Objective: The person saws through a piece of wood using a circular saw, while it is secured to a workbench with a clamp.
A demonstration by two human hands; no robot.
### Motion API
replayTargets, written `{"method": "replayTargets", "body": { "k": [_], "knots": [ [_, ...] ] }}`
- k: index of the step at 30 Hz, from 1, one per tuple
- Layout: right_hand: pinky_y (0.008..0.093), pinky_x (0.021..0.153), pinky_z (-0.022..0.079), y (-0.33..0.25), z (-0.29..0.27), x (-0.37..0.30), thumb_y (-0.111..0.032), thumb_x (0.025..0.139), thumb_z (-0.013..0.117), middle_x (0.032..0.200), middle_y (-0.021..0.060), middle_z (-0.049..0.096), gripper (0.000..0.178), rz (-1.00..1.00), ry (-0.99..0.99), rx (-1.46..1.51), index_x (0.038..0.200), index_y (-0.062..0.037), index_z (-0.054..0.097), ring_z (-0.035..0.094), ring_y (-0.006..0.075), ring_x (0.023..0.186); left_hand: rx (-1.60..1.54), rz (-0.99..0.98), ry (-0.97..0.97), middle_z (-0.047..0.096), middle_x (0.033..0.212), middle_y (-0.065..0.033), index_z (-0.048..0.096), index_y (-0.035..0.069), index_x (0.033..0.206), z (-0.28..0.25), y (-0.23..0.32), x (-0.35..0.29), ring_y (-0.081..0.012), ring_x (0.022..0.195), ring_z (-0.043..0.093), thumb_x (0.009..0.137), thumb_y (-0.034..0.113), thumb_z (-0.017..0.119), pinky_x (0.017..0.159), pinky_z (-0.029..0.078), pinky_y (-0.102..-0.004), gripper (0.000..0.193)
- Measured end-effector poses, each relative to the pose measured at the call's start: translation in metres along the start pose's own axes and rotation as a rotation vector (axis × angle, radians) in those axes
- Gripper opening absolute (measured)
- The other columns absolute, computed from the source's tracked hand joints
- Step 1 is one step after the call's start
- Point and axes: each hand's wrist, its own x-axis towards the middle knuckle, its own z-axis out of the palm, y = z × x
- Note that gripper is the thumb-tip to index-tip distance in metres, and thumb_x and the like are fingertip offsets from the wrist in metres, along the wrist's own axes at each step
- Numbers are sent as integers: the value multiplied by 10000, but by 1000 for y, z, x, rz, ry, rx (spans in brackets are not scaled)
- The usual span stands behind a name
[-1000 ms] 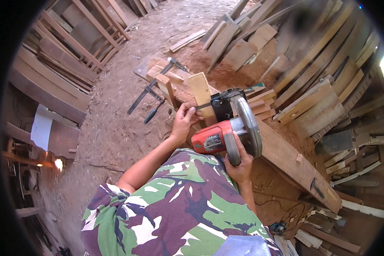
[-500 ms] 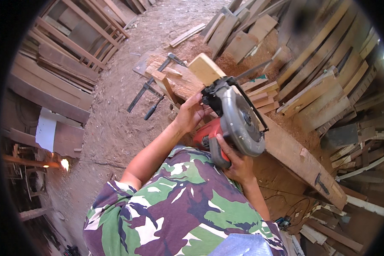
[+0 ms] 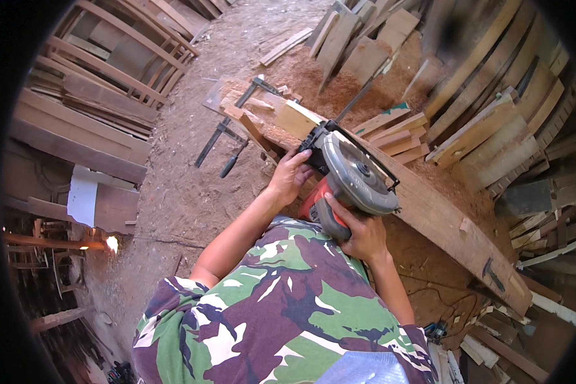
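A circular saw (image 3: 361, 169) with a red body and a round grey blade guard is in front of my torso, over the bench beam. My right hand (image 3: 365, 237) wraps around its black-and-red rear handle. My left hand (image 3: 290, 176) is closed at the saw's black front part, thumb on top; some of its fingers are hidden behind it. Just ahead of the saw's front lies a pale wood piece (image 3: 297, 120); whether it touches the saw I cannot tell. A thin metal bar (image 3: 357, 99) sticks out from the saw's front toward the far right.
A long thick wooden beam (image 3: 441, 224) runs diagonally to the lower right, with a dark tool (image 3: 493, 275) on it. Bar clamps (image 3: 221, 142) grip its far left end. Stacked offcuts (image 3: 397, 137), sawdust (image 3: 339, 96) and leaning boards (image 3: 486, 137) lie right; frames (image 3: 115, 64) stand left.
The saw has come down and tipped flatter, both hands staying on it. The pale wood piece at its front looks lower, and the metal bar has swung to point more away from me.
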Motion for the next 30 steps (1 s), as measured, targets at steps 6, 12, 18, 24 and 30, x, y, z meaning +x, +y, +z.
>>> {"method": "replayTargets", "body": {
  "k": [6,12,18,24,30],
  "knots": [
    [526,912,613,40,6,9,-140,769,839,1020,254,790,876,337,-231,149,1593,-251,564,760,471,945,136,-93,136,759,1223,-88,630,46,1366,-27,-48,43,-228,1083,748,1035,228,722,977,597,-419,389],
    [455,902,615,96,24,18,-122,926,793,1119,243,802,496,382,54,413,1413,-116,701,796,388,1044,536,-101,207,781,1081,-143,714,18,1178,-45,-67,90,-236,987,763,999,391,785,820,603,-402,420],
    [357,690,588,170,39,9,-41,942,774,853,48,750,270,587,238,912,1209,-8,744,688,158,674,1343,103,311,748,1098,-325,655,-80,1160,26,-38,129,-434,1043,756,909,522,832,905,583,-514,676],
    [309,550,451,211,66,1,-131,954,711,634,-21,540,174,863,341,1551,817,-120,604,508,117,505,1715,261,190,748,1038,-355,649,-81,1140,87,-17,171,-511,1017,746,907,511,810,882,592,-579,657],
    [299,574,377,237,104,-5,-249,946,665,567,-53,435,346,862,428,1774,653,-207,485,414,102,500,1946,409,93,763,999,-330,652,-60,1082,112,-40,216,-487,984,767,879,467,850,857,624,-566,599]
  ]
}}
